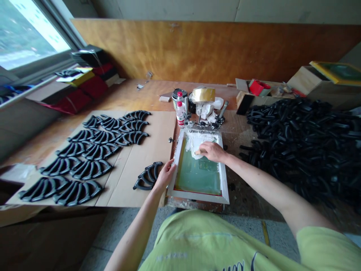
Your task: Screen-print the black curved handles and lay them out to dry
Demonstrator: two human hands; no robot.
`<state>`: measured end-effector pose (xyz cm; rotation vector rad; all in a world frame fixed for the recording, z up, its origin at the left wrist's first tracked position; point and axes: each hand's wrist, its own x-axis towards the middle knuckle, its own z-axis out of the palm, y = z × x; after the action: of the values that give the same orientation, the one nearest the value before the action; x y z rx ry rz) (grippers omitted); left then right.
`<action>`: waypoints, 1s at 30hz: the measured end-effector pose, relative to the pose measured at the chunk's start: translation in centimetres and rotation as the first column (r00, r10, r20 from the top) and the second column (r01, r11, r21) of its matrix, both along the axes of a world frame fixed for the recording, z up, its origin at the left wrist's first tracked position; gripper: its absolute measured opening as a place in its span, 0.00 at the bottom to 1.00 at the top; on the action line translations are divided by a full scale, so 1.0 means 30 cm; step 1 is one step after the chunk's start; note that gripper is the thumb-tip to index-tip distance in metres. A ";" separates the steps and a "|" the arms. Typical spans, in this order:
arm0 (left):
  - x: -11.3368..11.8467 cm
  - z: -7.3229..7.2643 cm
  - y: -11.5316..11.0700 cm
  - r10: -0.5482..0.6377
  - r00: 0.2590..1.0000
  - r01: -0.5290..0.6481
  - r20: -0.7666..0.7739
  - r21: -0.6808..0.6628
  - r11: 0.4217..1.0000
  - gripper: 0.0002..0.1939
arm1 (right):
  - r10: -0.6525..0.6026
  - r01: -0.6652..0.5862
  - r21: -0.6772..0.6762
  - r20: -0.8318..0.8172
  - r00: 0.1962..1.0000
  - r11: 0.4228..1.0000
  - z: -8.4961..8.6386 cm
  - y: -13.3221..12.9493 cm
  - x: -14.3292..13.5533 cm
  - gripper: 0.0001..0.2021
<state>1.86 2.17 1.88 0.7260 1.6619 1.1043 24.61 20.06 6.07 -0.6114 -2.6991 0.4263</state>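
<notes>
A screen printing frame (225, 184) with a pale metal rim and green mesh lies in front of me, its far end at a metal clamp (201, 128). My left hand (166, 174) is at the frame's left rim, fingers curled against it. My right hand (213, 151) is closed around a small tan squeegee (198, 152) over the far half of the mesh. White ink (192, 145) is smeared around the squeegee; most of the tool is hidden by my fingers. One black curved, ribbed part (148, 175) lies just left of my left hand.
Rows of similar black ribbed parts (91, 148) lie on cardboard (152, 146) at left. A large heap of black parts (307, 139) is at right. Behind the clamp stand red-capped bottles (180, 114) and a roll of tape (203, 95). Boxes (94, 88) stand back left.
</notes>
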 end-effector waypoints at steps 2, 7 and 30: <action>-0.005 0.047 -0.004 -0.013 1.000 0.013 0.011 0.009 1.000 0.39 | -0.122 0.121 -0.028 -0.014 0.992 0.992 0.049 0.069 -0.046 0.15; -0.017 0.250 0.015 -0.009 0.998 0.003 0.067 0.095 0.995 0.35 | -0.467 0.468 0.003 -0.081 0.881 0.883 0.145 0.249 -0.039 0.30; 0.160 0.037 -0.107 0.279 0.851 -0.229 0.446 -0.162 0.960 0.20 | 0.015 -0.017 0.017 0.079 0.997 1.000 -0.063 -0.270 0.045 0.12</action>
<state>6.67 -1.05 2.98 0.1459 1.4046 1.2510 25.97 11.97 4.18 -0.6147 -2.7813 0.3902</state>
